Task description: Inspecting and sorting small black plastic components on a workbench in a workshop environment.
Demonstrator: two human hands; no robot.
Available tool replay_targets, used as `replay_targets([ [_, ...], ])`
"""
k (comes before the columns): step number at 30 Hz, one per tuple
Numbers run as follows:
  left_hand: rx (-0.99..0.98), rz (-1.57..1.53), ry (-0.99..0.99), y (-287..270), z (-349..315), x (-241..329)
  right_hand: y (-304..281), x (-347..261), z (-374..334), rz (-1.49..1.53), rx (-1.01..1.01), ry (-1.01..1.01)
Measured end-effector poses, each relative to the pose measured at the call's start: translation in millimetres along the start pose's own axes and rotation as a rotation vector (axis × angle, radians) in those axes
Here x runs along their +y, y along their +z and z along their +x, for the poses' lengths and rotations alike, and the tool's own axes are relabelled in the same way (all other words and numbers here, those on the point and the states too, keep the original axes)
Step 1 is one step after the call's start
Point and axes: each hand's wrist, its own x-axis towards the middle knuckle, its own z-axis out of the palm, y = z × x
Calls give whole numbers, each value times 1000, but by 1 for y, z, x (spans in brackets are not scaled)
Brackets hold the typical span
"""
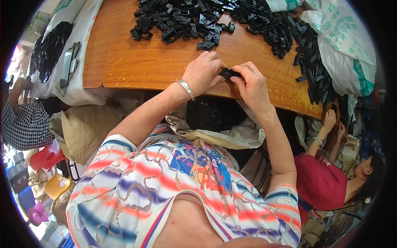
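Observation:
Between both hands, just over the near edge of the wooden table (144,70), is a small black plastic part (228,73). My left hand (203,74), with a silver bracelet on its wrist, pinches the part's left end. The thumb and fingers of my right hand (252,84) close on its right end. Beyond my hands lies a heap of black plastic clips (178,22), hollow and blocky in shape. To the right of it spreads a pile of flat black pieces (306,66). Below the table edge, an open sack (252,136) at my lap holds dark parts.
White plastic bags (347,49) stand at the right end of the table. A person in a red top (322,182) works there with both hands. At the left are a phone (67,68), a dark heap (49,45), a brown sack (89,128) and another person's checkered garment (27,124).

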Motion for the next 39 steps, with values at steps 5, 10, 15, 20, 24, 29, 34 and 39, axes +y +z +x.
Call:
replay_targets([
  [5, -13, -2, 1, -2, 1, 2, 1, 5, -2, -39, -28, -68],
  [10, -18, 14, -8, -2, 0, 3, 4, -3, -12, -257, -18, -156],
  [15, -23, 33, -6, -3, 3, 1, 11, 0, -13, -341, 5, -222],
  [20, 74, -52, 50, -18, 5, -12, 11, -8, -26, -249, -4, -128],
  [24, 314, 126, -46, -36, 18, -22, 13, -36, -54, -68, -18, -99],
  [29, 224, 171, -113, -23, 20, -39, 5, -35, -55, 11, -136, -98],
  [34, 177, -5, -113, -12, 20, -24, -48, 60, -9, -214, 168, 120],
  [39, 77, 12, 61, 4, 20, -8, -79, 141, 19, -626, 122, 322],
])
